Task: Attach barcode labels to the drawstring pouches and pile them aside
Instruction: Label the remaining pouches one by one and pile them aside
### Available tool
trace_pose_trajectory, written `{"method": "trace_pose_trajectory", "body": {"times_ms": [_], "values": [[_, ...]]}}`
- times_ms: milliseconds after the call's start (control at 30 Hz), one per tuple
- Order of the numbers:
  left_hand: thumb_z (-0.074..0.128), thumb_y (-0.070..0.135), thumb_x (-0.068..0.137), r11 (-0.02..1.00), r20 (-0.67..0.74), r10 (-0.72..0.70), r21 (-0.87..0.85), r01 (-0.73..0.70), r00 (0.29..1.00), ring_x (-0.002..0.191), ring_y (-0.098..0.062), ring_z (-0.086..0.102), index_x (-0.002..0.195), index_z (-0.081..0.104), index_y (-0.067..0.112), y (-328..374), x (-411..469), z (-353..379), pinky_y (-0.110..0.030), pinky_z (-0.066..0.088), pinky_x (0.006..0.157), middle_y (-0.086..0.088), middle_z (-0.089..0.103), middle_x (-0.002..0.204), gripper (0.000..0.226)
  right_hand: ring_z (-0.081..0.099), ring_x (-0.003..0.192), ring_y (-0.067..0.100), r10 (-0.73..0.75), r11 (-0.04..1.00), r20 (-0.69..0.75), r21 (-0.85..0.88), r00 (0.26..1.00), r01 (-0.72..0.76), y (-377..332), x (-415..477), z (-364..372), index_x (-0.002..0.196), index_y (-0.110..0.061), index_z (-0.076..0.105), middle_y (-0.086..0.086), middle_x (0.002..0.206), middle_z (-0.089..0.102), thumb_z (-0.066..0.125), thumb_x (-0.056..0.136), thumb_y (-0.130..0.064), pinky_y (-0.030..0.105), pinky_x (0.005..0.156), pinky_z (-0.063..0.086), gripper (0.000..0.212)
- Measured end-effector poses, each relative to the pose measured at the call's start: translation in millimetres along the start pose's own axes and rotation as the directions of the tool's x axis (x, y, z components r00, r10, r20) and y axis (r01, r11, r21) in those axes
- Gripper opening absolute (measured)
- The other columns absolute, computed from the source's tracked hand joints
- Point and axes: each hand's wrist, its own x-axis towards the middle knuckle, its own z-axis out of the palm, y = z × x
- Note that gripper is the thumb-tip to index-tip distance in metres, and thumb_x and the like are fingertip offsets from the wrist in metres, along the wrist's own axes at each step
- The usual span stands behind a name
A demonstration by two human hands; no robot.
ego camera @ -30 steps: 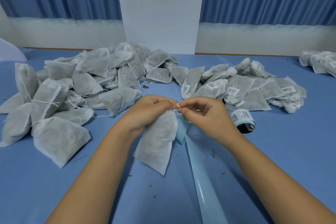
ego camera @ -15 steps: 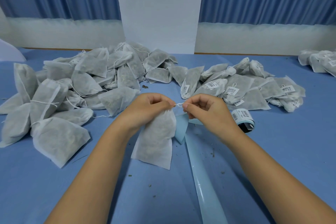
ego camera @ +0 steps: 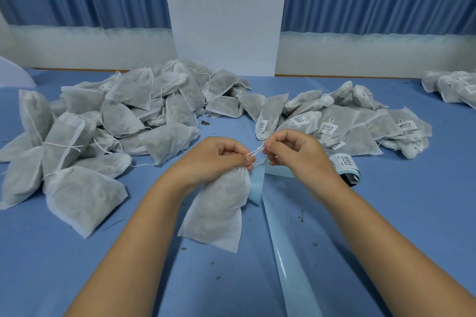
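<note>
Blue bench [ego camera: 64,265]. Your left hand [ego camera: 216,159] grip wrapped round pouch [ego camera: 219,211] neck, dead centre; right hand [ego camera: 296,154] grip pinching drawstring [ego camera: 255,152]. Labelled pile [ego camera: 342,123] at 2 o'clock, unlabelled pile [ego camera: 116,116] at 10.

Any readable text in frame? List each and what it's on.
Labels on the right-hand pouch pile: barcodes plus small print, too blurred to read.
Label roll: barcode and characters, too small to read.
Far-right pouch label: blurred.
No other text.
</note>
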Motion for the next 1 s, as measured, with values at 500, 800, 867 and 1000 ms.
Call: {"method": "trace_pose_trajectory", "body": {"times_ms": [500, 800, 867, 1000], "values": [[0.071, 0.008, 0.09, 0.993, 0.015, 0.113, 0.039, -0.114, 0.993, 0.063, 0.003, 0.062, 0.076, 0.071, 0.015, 4.0, -1.4, 6.7, -0.006, 0.042, 0.062, 0.005, 0.072, 0.068, 0.015, 0.055, 0.055, 0.005, 0.266, 0.917, -0.081, 0.33, 0.961, -0.226, -0.7, 4.4, 4.1, 0.073, -0.012, 0.062, -0.005, 0.062, 0.059, 0.056, 0.093, -0.009, 0.02, 0.054, 0.051, 0.022], [0.086, 0.056, 0.06, 0.999, 0.005, -0.019, 0.042, 0.019, 1.0, 0.083, -0.004, 0.067, 0.086, 0.078, 0.023, -3.5, -0.4, -8.4, -0.018, 0.05, 0.08, 0.006, 0.076, 0.089, 0.043, 0.058, 0.071, 0.008, 0.042, 0.968, -0.045, 0.251, 0.998, -0.029, -6.5, 1.2, 1.0, 0.083, -0.014, 0.064, -0.008, 0.075, 0.064, 0.055, 0.098, -0.011, 0.021, 0.065, 0.051, 0.018], [0.081, 0.064, 0.061, 0.995, 0.043, -0.061, 0.078, 0.057, 0.997, 0.079, -0.005, 0.065, 0.086, 0.077, 0.019, -4.8, -2.3, -14.7, -0.017, 0.048, 0.072, 0.006, 0.074, 0.085, 0.051, 0.059, 0.072, 0.007, -0.022, 0.978, -0.031, 0.206, 0.999, 0.028, -8.4, -1.1, 2.5, 0.085, -0.014, 0.064, -0.01, 0.075, 0.065, 0.054, 0.098, -0.011, 0.02, 0.066, 0.051, 0.016], [0.081, 0.058, 0.069, 0.993, 0.026, -0.111, 0.03, 0.11, 0.993, 0.063, -0.005, 0.056, 0.072, 0.072, 0.019, -3.7, -4.3, -23.8, -0.016, 0.044, 0.059, 0.005, 0.061, 0.068, 0.041, 0.059, 0.073, 0.006, -0.107, 0.982, -0.024, 0.155, 0.994, 0.109, -11.6, -5.1, 4.2, 0.087, -0.014, 0.062, -0.013, 0.076, 0.065, 0.054, 0.098, -0.007, 0.019, 0.067, 0.051, 0.015]]}}
